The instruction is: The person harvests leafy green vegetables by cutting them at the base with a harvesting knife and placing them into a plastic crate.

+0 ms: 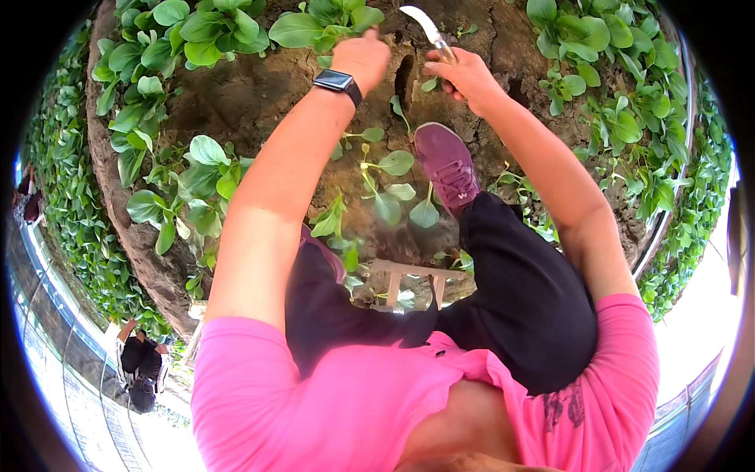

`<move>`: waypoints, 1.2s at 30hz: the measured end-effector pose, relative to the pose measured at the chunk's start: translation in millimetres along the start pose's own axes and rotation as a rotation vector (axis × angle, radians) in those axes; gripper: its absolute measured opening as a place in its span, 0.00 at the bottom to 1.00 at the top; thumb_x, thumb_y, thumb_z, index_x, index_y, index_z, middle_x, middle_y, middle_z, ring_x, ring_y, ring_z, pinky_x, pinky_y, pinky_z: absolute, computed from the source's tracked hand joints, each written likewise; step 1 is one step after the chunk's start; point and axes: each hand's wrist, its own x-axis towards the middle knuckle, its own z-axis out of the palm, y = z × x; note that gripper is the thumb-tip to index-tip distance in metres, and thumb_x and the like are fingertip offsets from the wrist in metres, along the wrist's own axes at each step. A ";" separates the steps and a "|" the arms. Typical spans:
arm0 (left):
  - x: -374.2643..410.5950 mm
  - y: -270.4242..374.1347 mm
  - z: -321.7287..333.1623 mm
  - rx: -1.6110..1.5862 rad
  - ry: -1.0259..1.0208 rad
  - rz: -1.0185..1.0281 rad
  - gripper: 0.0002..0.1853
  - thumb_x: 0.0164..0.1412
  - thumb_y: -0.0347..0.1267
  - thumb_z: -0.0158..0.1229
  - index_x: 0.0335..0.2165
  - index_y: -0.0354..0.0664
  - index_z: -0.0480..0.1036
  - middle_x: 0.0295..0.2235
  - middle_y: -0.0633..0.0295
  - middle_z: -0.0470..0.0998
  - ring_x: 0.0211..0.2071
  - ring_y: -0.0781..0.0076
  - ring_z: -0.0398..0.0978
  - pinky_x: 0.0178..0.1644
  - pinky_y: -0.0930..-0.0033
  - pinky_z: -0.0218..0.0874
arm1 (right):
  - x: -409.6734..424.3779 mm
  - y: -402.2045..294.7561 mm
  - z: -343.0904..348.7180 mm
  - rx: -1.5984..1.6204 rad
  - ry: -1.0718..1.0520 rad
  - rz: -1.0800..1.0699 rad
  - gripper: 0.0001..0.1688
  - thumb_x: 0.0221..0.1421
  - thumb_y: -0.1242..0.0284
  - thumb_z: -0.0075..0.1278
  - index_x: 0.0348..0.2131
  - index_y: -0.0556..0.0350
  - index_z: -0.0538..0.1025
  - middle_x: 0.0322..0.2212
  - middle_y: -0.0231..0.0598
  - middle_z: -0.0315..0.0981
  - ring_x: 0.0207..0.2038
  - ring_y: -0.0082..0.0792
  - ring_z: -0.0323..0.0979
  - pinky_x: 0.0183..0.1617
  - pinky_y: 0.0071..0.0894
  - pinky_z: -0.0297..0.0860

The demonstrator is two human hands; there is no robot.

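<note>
My right hand [466, 76] grips the handle of a small sickle [422, 22]. Its pale curved blade points up and to the left, above the soil. To its left, my left hand [361, 59] reaches to the edge of a leafy green plant [321, 26], with a watch [334, 81] on the wrist. The left fingertips meet the leaves, and I cannot make out whether they pinch any. Between the two hands the brown soil [377, 112] has a dark narrow hole [404, 76]. Loose leaves and cut stems [386, 183] lie below my hands.
My purple shoe [445, 159] rests on the soil close under my right hand. Part of a low stool [413, 270] shows between my legs. Leafy greens [613, 76] grow at the right and more greens [206, 171] at the left. Another person [141, 366] is at the lower left.
</note>
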 end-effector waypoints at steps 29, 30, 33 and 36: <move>-26.7 -62.3 37.9 -0.204 -0.091 -0.304 0.25 0.50 0.27 0.54 0.50 0.41 0.67 0.64 0.56 0.48 0.43 0.52 0.76 0.42 0.55 0.70 | 76.3 21.4 97.0 -0.118 -0.091 0.094 0.23 0.61 0.59 0.40 0.30 0.64 0.69 0.22 0.45 0.68 0.20 0.35 0.68 0.21 0.35 0.65; -28.2 -63.3 40.3 -0.183 -0.077 -0.301 0.25 0.50 0.27 0.54 0.50 0.41 0.67 0.64 0.57 0.49 0.43 0.52 0.75 0.42 0.55 0.70 | 76.4 16.7 101.4 -0.239 -0.065 0.105 0.24 0.61 0.58 0.39 0.31 0.65 0.70 0.24 0.48 0.70 0.23 0.39 0.71 0.24 0.38 0.67; -29.6 -62.6 45.2 -0.163 -0.079 -0.312 0.24 0.50 0.27 0.55 0.49 0.41 0.67 0.63 0.57 0.50 0.44 0.53 0.75 0.42 0.54 0.70 | 80.7 17.5 106.9 -0.632 0.040 -0.085 0.26 0.62 0.57 0.36 0.36 0.66 0.70 0.32 0.55 0.74 0.34 0.50 0.74 0.36 0.45 0.70; -29.2 -58.5 46.0 -0.152 -0.088 -0.334 0.24 0.51 0.27 0.55 0.49 0.41 0.67 0.62 0.57 0.52 0.44 0.53 0.74 0.42 0.54 0.70 | 81.8 18.9 104.7 -0.848 0.074 -0.118 0.26 0.63 0.58 0.36 0.42 0.66 0.69 0.37 0.57 0.74 0.41 0.54 0.73 0.45 0.49 0.68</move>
